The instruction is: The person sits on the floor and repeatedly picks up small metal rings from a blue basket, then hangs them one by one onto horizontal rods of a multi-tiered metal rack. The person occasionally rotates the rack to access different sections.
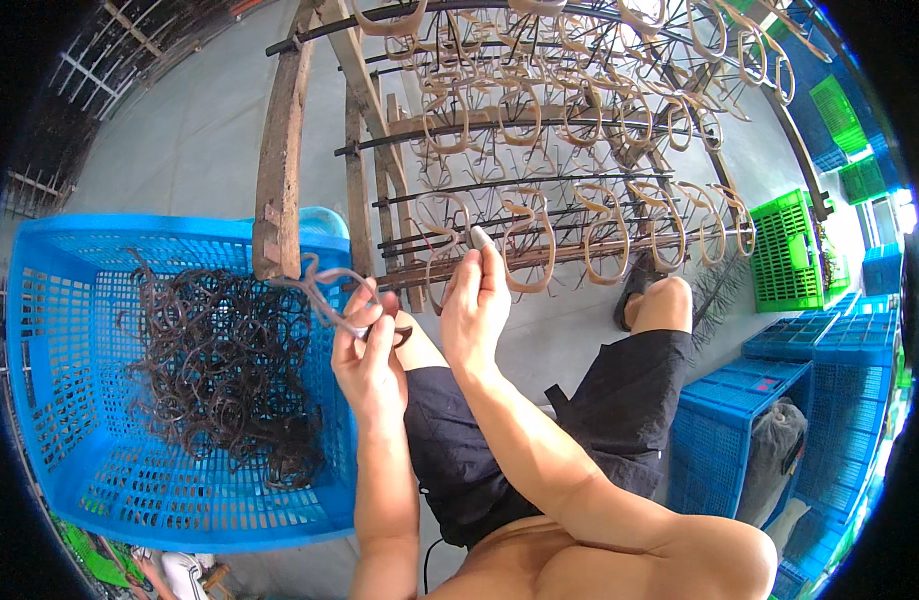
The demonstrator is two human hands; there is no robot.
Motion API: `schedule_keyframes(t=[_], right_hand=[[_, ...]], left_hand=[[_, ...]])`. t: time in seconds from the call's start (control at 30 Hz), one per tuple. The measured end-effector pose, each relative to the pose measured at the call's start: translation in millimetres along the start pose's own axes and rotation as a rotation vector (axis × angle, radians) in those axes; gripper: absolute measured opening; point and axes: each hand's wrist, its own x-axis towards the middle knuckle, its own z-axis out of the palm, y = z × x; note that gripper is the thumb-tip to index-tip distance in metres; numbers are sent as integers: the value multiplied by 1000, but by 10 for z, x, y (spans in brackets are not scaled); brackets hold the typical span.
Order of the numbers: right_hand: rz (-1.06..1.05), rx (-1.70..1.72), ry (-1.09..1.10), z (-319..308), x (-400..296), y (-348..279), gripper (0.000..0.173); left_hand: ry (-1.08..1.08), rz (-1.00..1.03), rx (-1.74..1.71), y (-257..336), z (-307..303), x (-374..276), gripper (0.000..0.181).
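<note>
My left hand [373,352] holds a pale, translucent eyeglass frame [324,296] beside the rim of a blue plastic basket [182,225]. A small dark curved piece [396,335] shows at its fingers. My right hand [474,300] reaches to the rack, its fingers at a tan eyeglass frame [437,262] hanging at the left end of a lower row; a grey cover sits on one fingertip. Inside the basket lies a tangled pile of dark eyeglass frames [227,375]. Many tan frames [606,232] hang in rows on the rack's dark rods [497,180].
The rack's wooden post [279,165] stands by the basket. A green crate [789,255] and blue crates [737,405], one holding a plastic bag [778,450], stand at the right. Part of a person [178,574] shows at the lower left.
</note>
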Motion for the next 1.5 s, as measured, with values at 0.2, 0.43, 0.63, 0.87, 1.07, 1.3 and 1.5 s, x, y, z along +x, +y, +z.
schedule_keyframes(t=[0.2, 0.43, 0.63, 0.87, 1.07, 1.3, 1.5], right_hand=[[-23, -38, -5, 41, -64, -34, 32], [5, -102, -81, 33, -70, -82, 36], [-129, -194, -91, 202, -207, -32, 35], [-232, -429, -122, 160, -164, -72, 36], [-260, -488, -185, 55, -103, -135, 35], [-185, -382, -181, -16, -66, -201, 33], [26, -282, -231, -229, -27, -109, 40]], left_hand=[[13, 76, 149, -283, 237, 229, 11], [-9, 12, 188, -276, 198, 308, 13], [57, -214, -24, -129, 190, 391, 15], [97, -181, 137, -142, 228, 356, 15], [77, -200, 115, -212, 236, 365, 11], [128, -340, 101, -77, 451, 386, 10], [91, -104, 383, -121, 328, 257, 13]])
